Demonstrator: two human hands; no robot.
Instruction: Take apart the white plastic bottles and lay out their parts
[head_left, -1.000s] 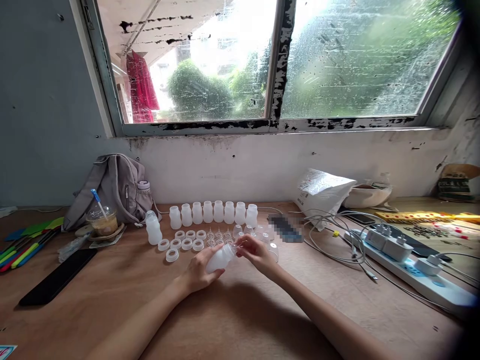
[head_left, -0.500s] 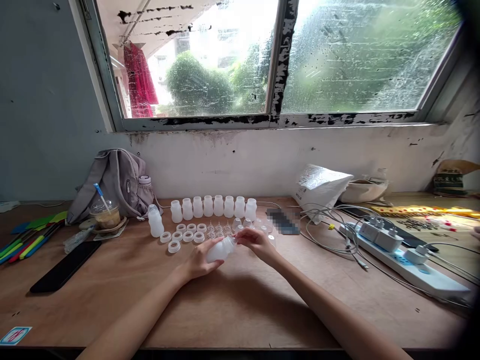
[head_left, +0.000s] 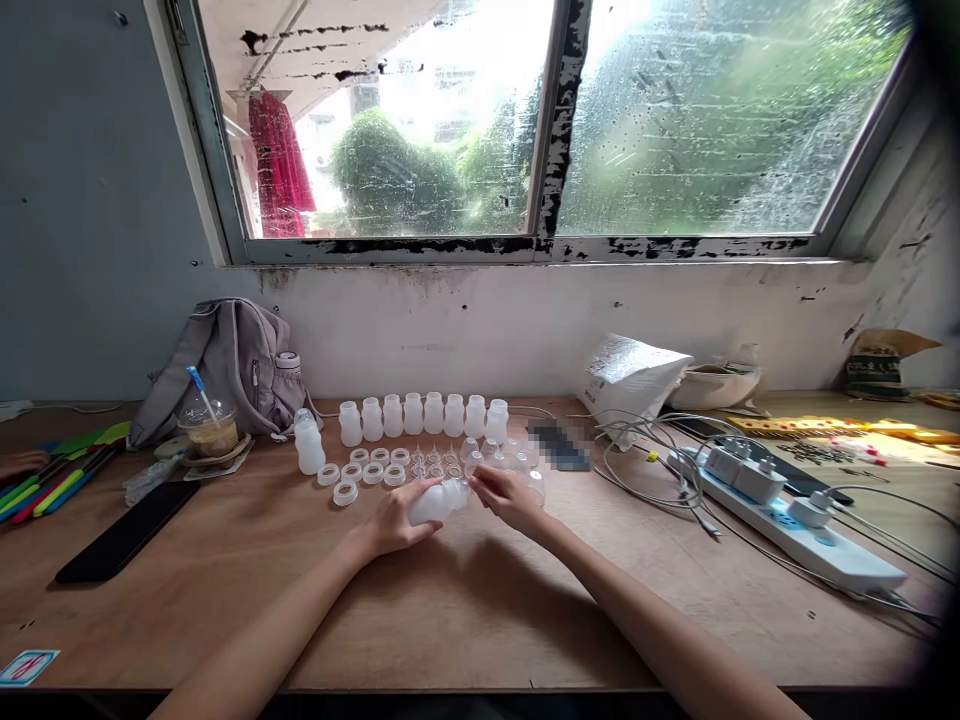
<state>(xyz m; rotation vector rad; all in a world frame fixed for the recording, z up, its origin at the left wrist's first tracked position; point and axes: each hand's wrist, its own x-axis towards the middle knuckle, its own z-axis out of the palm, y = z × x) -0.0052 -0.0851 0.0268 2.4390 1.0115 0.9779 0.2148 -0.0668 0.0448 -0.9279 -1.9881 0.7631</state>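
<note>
My left hand [head_left: 396, 520] is wrapped round a frosted white baby bottle [head_left: 430, 503], tilted with its neck to the right. At that neck, my right hand [head_left: 506, 497] has its fingers pinched together; whatever is between them is too small to make out. Beyond the hands lie several white screw rings [head_left: 346, 493], clear silicone teats [head_left: 435, 462] standing tip up, and transparent domed caps [head_left: 535, 487]. A row of open bottles [head_left: 392, 416] stands upright behind these. One more bottle [head_left: 309, 446], with a clear top on it, is set apart at the left.
To the left are a black phone-like slab [head_left: 127, 533], markers [head_left: 67, 490], an iced drink cup [head_left: 211, 432] and a grey backpack [head_left: 247, 365]. Another person's hand [head_left: 22, 463] shows at the left edge. Cables [head_left: 645, 470] and a power strip [head_left: 795, 525] lie to the right.
My right hand's fingers have shifted slightly at the bottle neck, while my left hand keeps its grip. Another person's hand has appeared by the markers. The view has turned slightly.
</note>
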